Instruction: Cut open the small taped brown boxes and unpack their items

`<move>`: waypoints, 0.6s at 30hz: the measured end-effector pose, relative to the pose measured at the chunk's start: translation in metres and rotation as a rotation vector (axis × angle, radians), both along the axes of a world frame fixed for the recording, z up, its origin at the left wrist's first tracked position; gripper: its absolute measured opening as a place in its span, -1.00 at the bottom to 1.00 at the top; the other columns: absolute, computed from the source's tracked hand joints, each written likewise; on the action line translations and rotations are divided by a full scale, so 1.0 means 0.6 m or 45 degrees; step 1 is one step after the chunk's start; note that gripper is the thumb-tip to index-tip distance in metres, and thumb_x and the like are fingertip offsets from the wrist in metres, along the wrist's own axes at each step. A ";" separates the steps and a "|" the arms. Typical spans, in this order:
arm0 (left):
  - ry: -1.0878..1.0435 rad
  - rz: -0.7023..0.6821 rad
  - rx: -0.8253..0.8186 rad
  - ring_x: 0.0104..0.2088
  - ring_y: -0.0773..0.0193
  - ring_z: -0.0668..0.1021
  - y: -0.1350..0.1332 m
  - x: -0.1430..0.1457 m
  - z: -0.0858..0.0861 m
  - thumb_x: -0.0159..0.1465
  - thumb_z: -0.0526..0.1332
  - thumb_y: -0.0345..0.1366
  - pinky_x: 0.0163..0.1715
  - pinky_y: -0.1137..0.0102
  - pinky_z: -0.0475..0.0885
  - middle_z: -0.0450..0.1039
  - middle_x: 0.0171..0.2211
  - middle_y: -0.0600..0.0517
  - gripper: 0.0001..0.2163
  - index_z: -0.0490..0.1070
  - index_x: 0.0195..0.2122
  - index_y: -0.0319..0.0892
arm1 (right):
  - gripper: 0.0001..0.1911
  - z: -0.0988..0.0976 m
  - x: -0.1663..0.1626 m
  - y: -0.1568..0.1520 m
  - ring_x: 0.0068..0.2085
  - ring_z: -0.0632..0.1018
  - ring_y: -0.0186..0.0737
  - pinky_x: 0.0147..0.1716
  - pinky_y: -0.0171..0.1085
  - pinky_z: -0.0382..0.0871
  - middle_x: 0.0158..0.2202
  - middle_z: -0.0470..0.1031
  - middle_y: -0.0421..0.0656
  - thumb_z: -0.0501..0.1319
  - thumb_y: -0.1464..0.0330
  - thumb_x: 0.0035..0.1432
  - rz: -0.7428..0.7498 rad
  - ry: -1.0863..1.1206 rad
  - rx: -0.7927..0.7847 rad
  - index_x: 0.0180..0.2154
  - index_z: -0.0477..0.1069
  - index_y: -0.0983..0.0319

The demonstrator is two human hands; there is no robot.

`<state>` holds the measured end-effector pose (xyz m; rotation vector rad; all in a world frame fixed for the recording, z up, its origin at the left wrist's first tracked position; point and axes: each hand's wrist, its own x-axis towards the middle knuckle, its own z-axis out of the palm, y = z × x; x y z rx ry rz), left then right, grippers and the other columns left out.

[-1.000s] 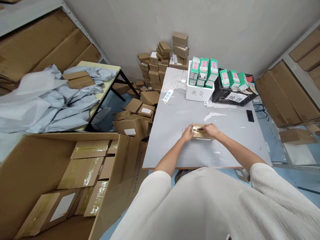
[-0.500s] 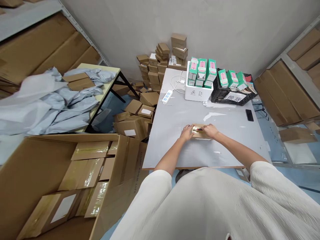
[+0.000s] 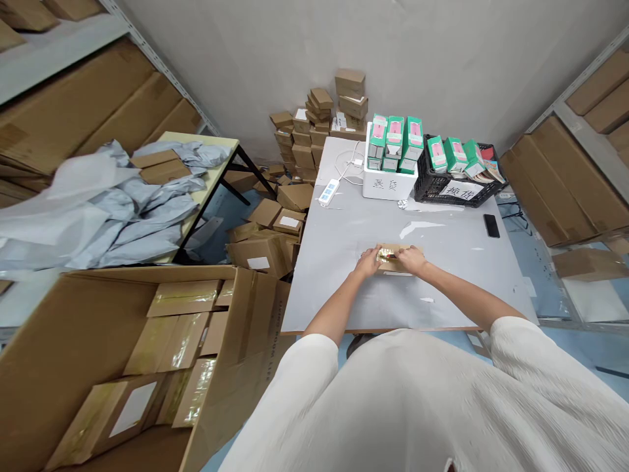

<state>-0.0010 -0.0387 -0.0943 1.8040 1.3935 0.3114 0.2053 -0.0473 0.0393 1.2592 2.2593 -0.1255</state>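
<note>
A small brown cardboard box [image 3: 393, 252], shiny with clear tape, lies on the grey table [image 3: 344, 229] in front of me. My left hand [image 3: 367, 261] rests against the box's left end with its fingers curled on it. My right hand [image 3: 411, 259] lies over the box's right part and covers it; a small red item shows between the fingers, too small to identify. Both hands touch the box, which stays flat on the table.
A white foam bin [image 3: 388, 178] and a black crate [image 3: 457, 187] with green-and-pink cartons stand at the table's far edge, beside a power strip [image 3: 327, 190] and a phone [image 3: 491, 225]. A large open carton [image 3: 162, 341] of taped boxes stands at my left. Small boxes pile on the floor [image 3: 275, 229].
My right hand has slid a little leftward over the box, closer to the left hand. The box has stayed in place. The view has shifted slightly.
</note>
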 end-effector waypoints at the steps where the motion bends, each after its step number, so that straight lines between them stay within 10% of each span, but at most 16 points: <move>1: -0.002 -0.011 0.001 0.36 -0.13 0.43 0.001 0.000 0.001 0.42 0.23 -0.16 0.31 0.10 0.34 0.37 0.38 -0.19 -0.33 0.14 0.54 0.04 | -0.62 -0.001 0.000 0.001 0.03 0.72 0.04 0.02 -0.15 0.36 0.08 0.65 0.22 0.07 0.54 0.46 0.003 0.003 0.006 0.19 0.50 0.36; 18: 0.096 -0.022 -0.082 0.34 -0.15 0.46 0.017 0.000 0.009 0.41 0.25 -0.13 0.27 0.08 0.36 0.38 0.38 -0.21 -0.30 0.10 0.55 0.07 | -0.65 -0.005 0.009 0.009 0.00 0.71 0.04 0.00 -0.15 0.32 0.06 0.64 0.21 0.13 0.49 0.45 0.015 0.025 0.021 0.18 0.51 0.34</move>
